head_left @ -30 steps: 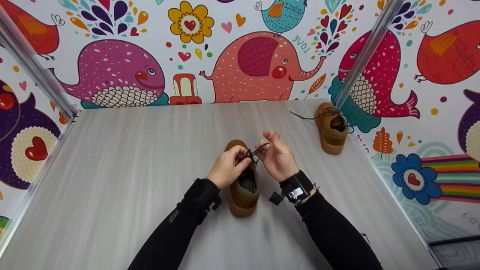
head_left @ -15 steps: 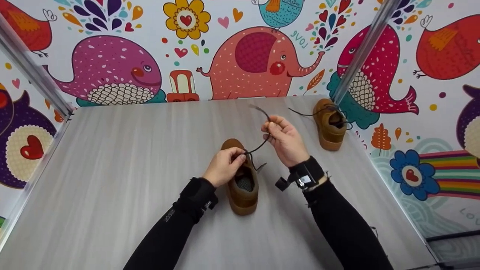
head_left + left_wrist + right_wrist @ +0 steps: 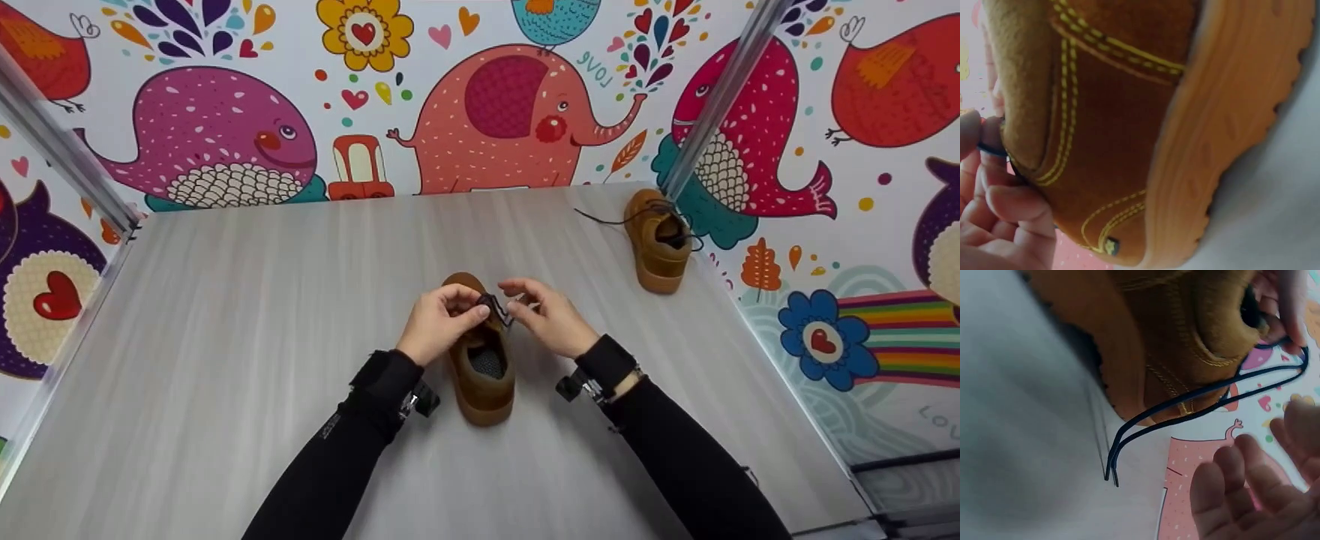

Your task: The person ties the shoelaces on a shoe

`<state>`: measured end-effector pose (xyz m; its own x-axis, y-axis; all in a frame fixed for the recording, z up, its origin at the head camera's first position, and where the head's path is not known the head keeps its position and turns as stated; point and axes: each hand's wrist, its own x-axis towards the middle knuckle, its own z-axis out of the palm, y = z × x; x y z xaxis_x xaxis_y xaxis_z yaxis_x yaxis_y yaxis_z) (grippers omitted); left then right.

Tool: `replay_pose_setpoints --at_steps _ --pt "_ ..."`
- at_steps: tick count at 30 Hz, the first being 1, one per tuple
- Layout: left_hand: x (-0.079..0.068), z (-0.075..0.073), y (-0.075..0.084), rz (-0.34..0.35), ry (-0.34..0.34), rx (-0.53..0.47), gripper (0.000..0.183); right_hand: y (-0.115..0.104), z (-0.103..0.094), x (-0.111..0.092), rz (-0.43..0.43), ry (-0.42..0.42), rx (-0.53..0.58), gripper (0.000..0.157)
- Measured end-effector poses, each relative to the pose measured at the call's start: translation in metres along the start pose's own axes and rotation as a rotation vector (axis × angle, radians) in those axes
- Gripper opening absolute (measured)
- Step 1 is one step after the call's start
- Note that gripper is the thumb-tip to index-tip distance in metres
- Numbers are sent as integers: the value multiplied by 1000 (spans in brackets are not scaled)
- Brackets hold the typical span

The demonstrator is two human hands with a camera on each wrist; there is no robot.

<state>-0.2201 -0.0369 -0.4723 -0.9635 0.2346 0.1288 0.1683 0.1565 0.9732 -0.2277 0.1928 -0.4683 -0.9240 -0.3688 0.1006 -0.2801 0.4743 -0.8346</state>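
A brown suede shoe with yellow stitching stands upright on the floor between my hands, its toe pointing away. My left hand pinches the dark shoelace between thumb and fingers over the front of the shoe; the left wrist view shows a bit of lace at those fingers. From this pinch the lace runs in two strands, its two tips hanging side by side past the sole. My right hand is just right of the shoe, fingers loosely bent and apart, with no lace between them.
A second brown shoe stands at the back right corner, its laces loose. The pale wood-grain floor meets cartoon-printed walls at the back and sides. Metal posts mark the corners.
My right hand held a lace end drawn up and away half a second ago; it has let go and come back down beside the shoe. The left hand stays at the laces.
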Motion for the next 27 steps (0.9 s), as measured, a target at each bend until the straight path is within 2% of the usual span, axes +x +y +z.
replay_pose_setpoints --at_steps 3,7,10,12,15,18,23,27 --pt "1 -2 1 -15 -10 -37 15 -1 3 1 -50 -9 -42 44" --pt "2 -4 0 -64 -33 -137 13 1 8 4 -50 29 -68 44" --pt "3 -6 0 -107 -31 -198 13 2 12 6 -54 39 -40 39" --pt "2 -7 1 -121 -26 -203 15 2 13 7 -55 47 -16 34" --pt "2 -7 2 -126 -25 -206 15 3 13 9 -54 67 25 26" --pt "2 -7 2 -117 -37 -212 16 3 12 10 -57 66 56 25" --pt "1 -6 0 -76 -49 -150 17 0 12 13 -77 28 88 25" --pt "-1 -4 0 -35 -18 14 15 -6 10 16 -92 42 98 21"
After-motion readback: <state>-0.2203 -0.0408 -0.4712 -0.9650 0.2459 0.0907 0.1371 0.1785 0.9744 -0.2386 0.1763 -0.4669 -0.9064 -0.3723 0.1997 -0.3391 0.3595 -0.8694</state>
